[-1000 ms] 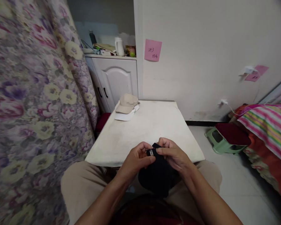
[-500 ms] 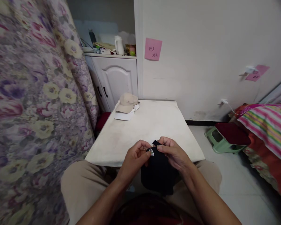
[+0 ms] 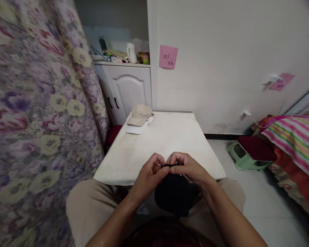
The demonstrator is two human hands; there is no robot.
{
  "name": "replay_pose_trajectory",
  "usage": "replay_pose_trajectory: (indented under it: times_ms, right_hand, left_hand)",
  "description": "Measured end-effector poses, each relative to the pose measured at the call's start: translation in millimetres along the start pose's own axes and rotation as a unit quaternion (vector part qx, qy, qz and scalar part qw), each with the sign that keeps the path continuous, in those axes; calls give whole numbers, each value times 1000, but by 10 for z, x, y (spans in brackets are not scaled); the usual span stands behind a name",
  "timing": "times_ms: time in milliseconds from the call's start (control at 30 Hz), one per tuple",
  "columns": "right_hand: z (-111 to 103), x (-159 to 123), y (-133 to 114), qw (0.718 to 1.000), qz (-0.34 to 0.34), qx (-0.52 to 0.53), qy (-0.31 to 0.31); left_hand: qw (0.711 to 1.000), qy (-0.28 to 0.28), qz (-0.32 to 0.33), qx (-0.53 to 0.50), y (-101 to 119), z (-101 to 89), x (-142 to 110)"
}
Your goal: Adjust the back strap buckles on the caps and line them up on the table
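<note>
A black cap (image 3: 173, 195) hangs over my lap at the near edge of the table, its rounded crown downward. My left hand (image 3: 153, 173) pinches its upper edge between thumb and fingers. Right beside it, my right hand (image 3: 185, 167) grips the same edge, thumb on the near side. Both thumbs nearly meet over the strap area, so the metal buckle is hidden. On the far left of the table lies a beige cap (image 3: 139, 115), resting on a white cap (image 3: 136, 129).
The white-covered table (image 3: 173, 133) stands against the wall before my knees. A floral curtain (image 3: 43, 113) hangs at left, by a white cabinet (image 3: 132, 87) with a white jug (image 3: 131, 53). At right are a green stool (image 3: 237, 156) with a dark red top and a bed (image 3: 296, 137).
My right hand has moved left, close against the left hand. The silver buckle and the loose strap end, visible before, are now covered by my fingers.
</note>
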State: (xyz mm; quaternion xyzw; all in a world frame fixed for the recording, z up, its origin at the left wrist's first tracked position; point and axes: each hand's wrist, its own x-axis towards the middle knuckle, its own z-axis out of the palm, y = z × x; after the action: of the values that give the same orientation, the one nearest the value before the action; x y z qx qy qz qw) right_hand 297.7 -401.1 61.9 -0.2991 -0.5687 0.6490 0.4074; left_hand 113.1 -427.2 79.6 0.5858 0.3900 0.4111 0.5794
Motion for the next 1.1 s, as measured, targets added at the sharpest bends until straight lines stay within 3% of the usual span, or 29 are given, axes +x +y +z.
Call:
replay_pose_trajectory:
  times_ms: [100, 233, 333, 433, 533, 833, 933, 1100]
  right_hand:
    - [-8, -12, -26, 999, -3, -43, -2]
    - [-29, -66, -23, 999, 28, 14, -28]
    - [-18, -105, 6, 1000, 12, 6, 12]
    - [29, -131, 24, 995, -27, -67, 66]
    - [74, -149, 18, 972, -75, -190, 117]
    - [88, -201, -80, 926, -99, -346, 109]
    - [74, -203, -80, 938, -92, -315, 110]
    - [10, -205, -27, 985, -34, -147, 82]
  left_hand:
    - [1000, 3, 0, 3, -31, -34, 7]
    - [999, 9, 3, -31, -48, -109, 22]
    - [998, 2, 0, -59, -57, -141, 30]
    - [997, 0, -4, -71, -78, -155, 40]
    - [998, 2, -11, -69, -98, -175, 52]
    - [998, -31, -26, -58, -146, -283, 72]
    - [998, -40, -22, -51, -170, -297, 70]
    - [997, -54, -11, -46, -166, -289, 68]
